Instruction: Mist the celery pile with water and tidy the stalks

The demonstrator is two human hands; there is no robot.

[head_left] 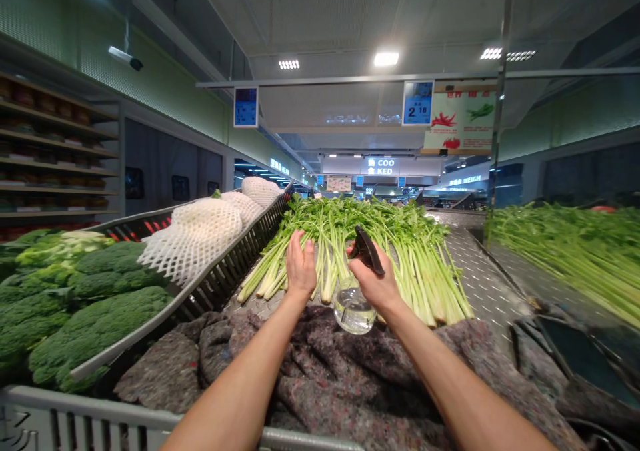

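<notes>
My right hand (374, 279) is wrapped around the neck of a clear spray bottle (354, 312) with a black trigger head. Some clear liquid shows in the bottle, which hangs above the edge of a grey blanket. Left of it, my left hand (301, 264) is held up with its fingers stretched out and nothing in it. Both hands are in front of a wide row of celery (415, 271), its leafy tops pointing away and its pale stalk ends toward me. Whether my left hand touches the stalks I cannot tell.
A crumpled grey blanket (320, 377) lies before the celery. Broccoli (100, 317) and vegetables in white foam nets (200, 231) fill a crate on the left. A mirror on the right reflects the celery. Price signs (418, 104) hang overhead.
</notes>
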